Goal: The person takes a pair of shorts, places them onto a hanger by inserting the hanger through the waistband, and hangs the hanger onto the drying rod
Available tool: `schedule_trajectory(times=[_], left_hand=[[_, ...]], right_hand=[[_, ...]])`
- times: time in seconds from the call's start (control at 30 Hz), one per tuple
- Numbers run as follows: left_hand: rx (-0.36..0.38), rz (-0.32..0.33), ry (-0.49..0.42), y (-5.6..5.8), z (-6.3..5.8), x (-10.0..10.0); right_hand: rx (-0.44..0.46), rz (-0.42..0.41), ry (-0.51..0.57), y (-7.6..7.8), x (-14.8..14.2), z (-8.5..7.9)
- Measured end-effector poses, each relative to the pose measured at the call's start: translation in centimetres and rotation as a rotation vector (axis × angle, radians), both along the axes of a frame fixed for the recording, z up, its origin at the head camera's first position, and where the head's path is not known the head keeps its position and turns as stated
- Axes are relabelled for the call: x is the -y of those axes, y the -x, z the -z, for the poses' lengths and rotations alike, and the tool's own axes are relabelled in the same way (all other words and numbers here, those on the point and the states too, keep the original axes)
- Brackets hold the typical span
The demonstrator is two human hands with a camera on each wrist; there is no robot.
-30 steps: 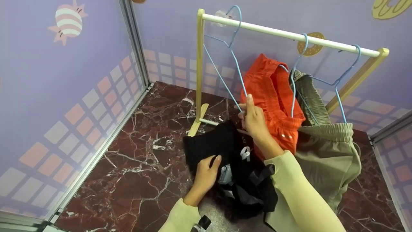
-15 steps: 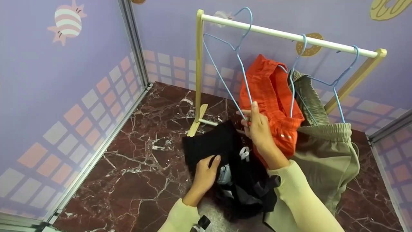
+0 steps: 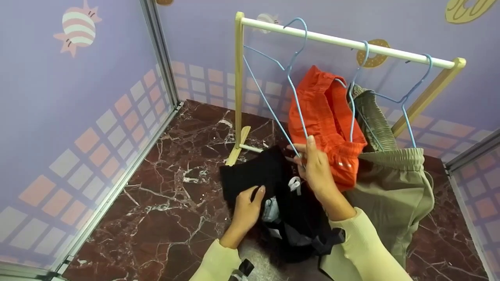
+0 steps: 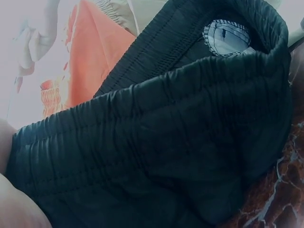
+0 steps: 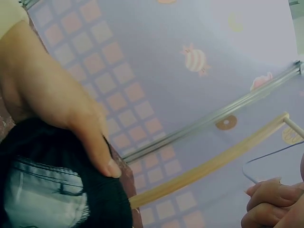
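Note:
My left hand (image 3: pixel 247 208) pinches the elastic waistband of black trousers or shorts (image 3: pixel 252 171); the leg length is hidden in the bunched cloth. In the left wrist view, the gathered black waistband (image 4: pixel 142 128) gapes around a pale patch (image 4: pixel 228 37) inside. My right hand (image 3: pixel 316 166) grips the lower end of a bare blue wire hanger (image 3: pixel 293 89), just above and right of the black garment. Its hook overlaps the rack's rail in view; I cannot tell whether they touch. In the right wrist view, the right hand's curled fingers (image 5: pixel 275 204) show beside the hanger wire.
A clothes rack (image 3: pixel 347 41) with a white rail and wooden legs stands against the patterned wall. Orange shorts (image 3: pixel 316 105) and khaki trousers (image 3: pixel 390 183) hang from it on blue hangers. Dark red marbled floor (image 3: pixel 168 203) lies to the left.
My right hand has moved down and slightly right with the hanger, so its hook sits lower against the rail. The left hand keeps its pinch on the black waistband, nearly still.

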State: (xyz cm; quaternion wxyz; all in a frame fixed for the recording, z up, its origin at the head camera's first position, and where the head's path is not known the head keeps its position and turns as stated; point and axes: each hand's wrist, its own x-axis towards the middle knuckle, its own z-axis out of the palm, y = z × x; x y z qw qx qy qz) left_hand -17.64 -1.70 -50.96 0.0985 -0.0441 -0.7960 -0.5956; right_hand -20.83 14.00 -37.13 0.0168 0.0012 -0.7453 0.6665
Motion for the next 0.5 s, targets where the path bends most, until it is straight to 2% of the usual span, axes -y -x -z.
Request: schedule_trajectory(times=[0.27, 0.5], left_hand=[[-0.008, 0.009, -0.025, 0.4, -0.3, 0.3], [0.0, -0.011, -0.014, 0.7, -0.7, 0.5]], right_hand=[[0.011, -0.037, 0.047, -1.7, -0.5, 0.5], [-0.003, -0.066, 0.056, -2.6, -0.9, 1.2]])
